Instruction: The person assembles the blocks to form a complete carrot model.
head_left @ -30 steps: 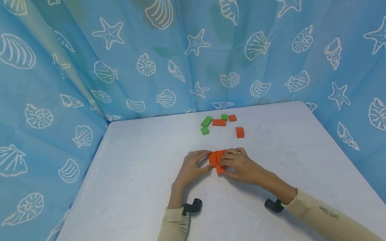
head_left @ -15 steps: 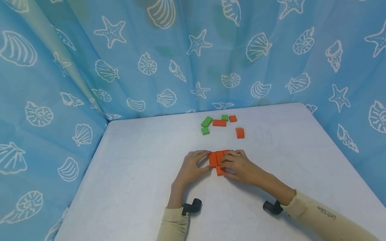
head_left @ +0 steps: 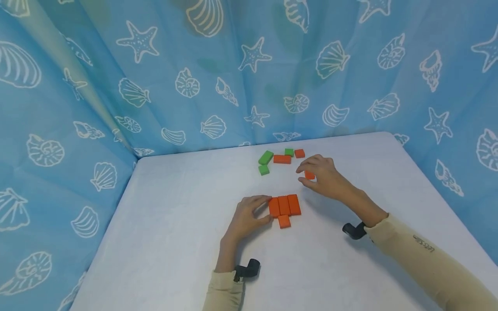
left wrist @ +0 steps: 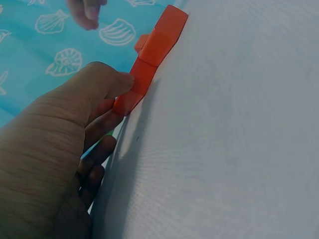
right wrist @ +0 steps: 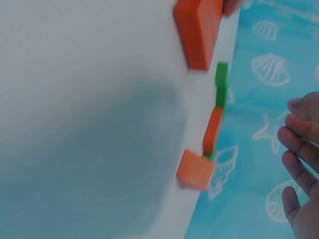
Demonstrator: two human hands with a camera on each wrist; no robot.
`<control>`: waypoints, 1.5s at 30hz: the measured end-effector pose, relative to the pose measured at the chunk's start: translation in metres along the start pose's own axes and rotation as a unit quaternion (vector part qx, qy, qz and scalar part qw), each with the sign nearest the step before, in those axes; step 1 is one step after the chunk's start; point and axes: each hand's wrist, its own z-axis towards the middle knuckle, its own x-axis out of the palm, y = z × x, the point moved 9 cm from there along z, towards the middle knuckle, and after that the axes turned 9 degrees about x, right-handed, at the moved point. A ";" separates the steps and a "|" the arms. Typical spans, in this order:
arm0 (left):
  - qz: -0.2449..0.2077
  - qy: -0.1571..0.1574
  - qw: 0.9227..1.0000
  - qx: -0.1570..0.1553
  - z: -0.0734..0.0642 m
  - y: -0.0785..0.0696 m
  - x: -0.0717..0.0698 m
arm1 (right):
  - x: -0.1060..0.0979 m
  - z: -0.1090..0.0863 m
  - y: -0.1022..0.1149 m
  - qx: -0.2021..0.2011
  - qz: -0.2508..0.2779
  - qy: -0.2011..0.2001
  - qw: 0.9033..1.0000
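Observation:
Three orange rectangular blocks stand side by side on the table; the middle one (head_left: 284,206) has a small orange block (head_left: 284,221) against its near end. My left hand (head_left: 249,216) pinches the leftmost block (head_left: 274,207) at its two ends between thumb and index finger; the left wrist view shows the thumb on the orange row (left wrist: 143,74). Farther back, my right hand (head_left: 320,175) hovers with parted fingers around a separate orange block (head_left: 309,175), partly hidden by it. The right wrist view shows that block (right wrist: 195,170) apart from the fingers.
Behind the row lie several green blocks, one of them oblong (head_left: 266,157), plus a long orange block (head_left: 282,159) and a small orange block (head_left: 299,153). A blue shell-print curtain (head_left: 218,99) hangs along the white table's (head_left: 175,207) back edge.
My right hand has let go of the orange row and moved back and right to the separate orange block, uncovering the row's right end. My left hand has stayed in place.

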 end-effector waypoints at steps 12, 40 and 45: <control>0.006 -0.001 1.000 -0.001 -0.002 -0.001 0.001 | 0.008 0.052 -0.046 0.067 -0.039 0.024 0.997; 0.016 -0.014 1.000 0.013 0.000 -0.004 -0.007 | 0.046 0.107 -0.095 0.113 -0.113 0.071 0.985; 0.021 -0.009 1.000 0.009 -0.002 0.001 -0.002 | 0.043 0.099 -0.093 0.114 -0.099 0.064 0.986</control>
